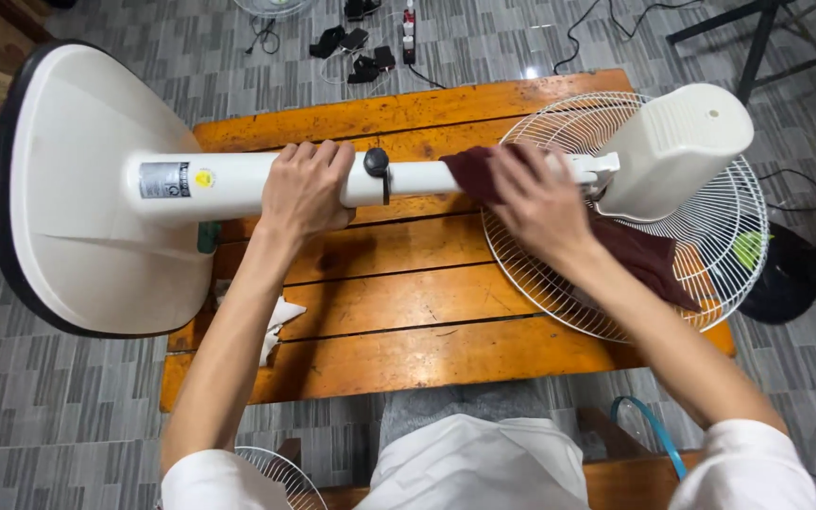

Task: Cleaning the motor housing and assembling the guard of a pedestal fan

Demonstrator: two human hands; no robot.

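A white pedestal fan (370,179) is laid on its side across an orange wooden worktop (408,321). Its round base (96,189) overhangs the worktop's left edge, and its motor housing (677,146) lies near the right end, over a white wire fan guard (710,236) that juts past the right edge. Bare planks are left free along the near side of the worktop.

The pole is gripped by the left hand (306,189), fingers (318,156) wrapped over the top, just beside a black clamp knob (377,162). A dark maroon cloth (474,170) is pressed against the pole by the right hand (540,203), fingers spread flat over it; the cloth's loose end is trailed down over the guard.

A rectangular grey label (164,179) and a small round yellow sticker (204,178) are seen on the pole near the base. A crumpled white rag (280,316) is lying at the worktop's left edge, under the left forearm.

The floor (68,406) is covered in grey striped tiles. Black cables and a power strip (409,28) are spread beyond the far edge, a second wire guard (271,472) is seen at the bottom, and a black stand leg (757,38) is visible at upper right.
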